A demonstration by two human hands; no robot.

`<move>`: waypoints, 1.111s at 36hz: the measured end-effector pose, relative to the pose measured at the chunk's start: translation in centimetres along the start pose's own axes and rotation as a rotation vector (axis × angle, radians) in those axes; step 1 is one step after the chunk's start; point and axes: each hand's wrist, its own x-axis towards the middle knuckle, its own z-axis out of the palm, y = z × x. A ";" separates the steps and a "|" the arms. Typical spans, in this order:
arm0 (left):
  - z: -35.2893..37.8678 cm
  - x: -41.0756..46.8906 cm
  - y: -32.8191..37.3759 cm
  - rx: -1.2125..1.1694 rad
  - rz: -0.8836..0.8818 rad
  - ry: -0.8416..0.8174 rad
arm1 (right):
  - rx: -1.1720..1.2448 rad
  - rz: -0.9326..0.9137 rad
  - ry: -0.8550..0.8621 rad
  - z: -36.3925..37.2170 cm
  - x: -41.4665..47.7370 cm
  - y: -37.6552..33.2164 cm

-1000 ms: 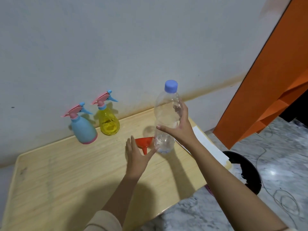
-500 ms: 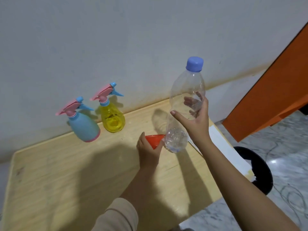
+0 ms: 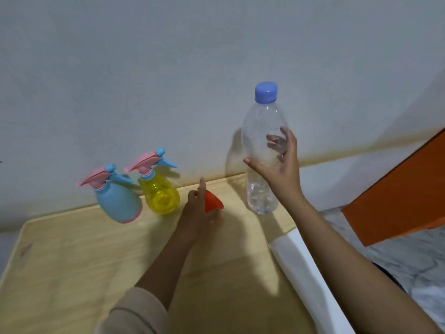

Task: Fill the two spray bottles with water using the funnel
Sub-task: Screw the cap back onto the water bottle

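Note:
A blue spray bottle (image 3: pixel 119 201) and a yellow spray bottle (image 3: pixel 160 194), both with pink-and-blue trigger heads screwed on, stand side by side at the back of the wooden table (image 3: pixel 72 261). My left hand (image 3: pixel 196 208) grips the red funnel (image 3: pixel 213 201), lifted just above the table to the right of the yellow bottle. My right hand (image 3: pixel 280 165) holds a clear plastic water bottle (image 3: pixel 263 150) with a blue cap, upright and raised in the air; it holds a little water at the bottom.
A white wall runs right behind the table. A white strip (image 3: pixel 310 280) lies along the table's right edge. An orange panel (image 3: pixel 404 189) stands at the right over a marble floor (image 3: pixel 414 261).
The left hand has picked up the funnel and carried it left toward the yellow bottle. The right hand has kept the water bottle raised. The camera has tilted up and left.

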 end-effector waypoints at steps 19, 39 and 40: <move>1.8 4.3 2.2 -0.026 -0.080 0.156 | 0.182 0.041 -0.116 1.6 3.9 3.3; 3.4 5.2 0.9 -0.249 -0.141 0.307 | 0.010 0.146 -0.238 1.9 3.1 6.9; 3.5 5.2 0.9 -0.246 -0.145 0.310 | 0.014 0.155 -0.239 2.0 3.1 7.0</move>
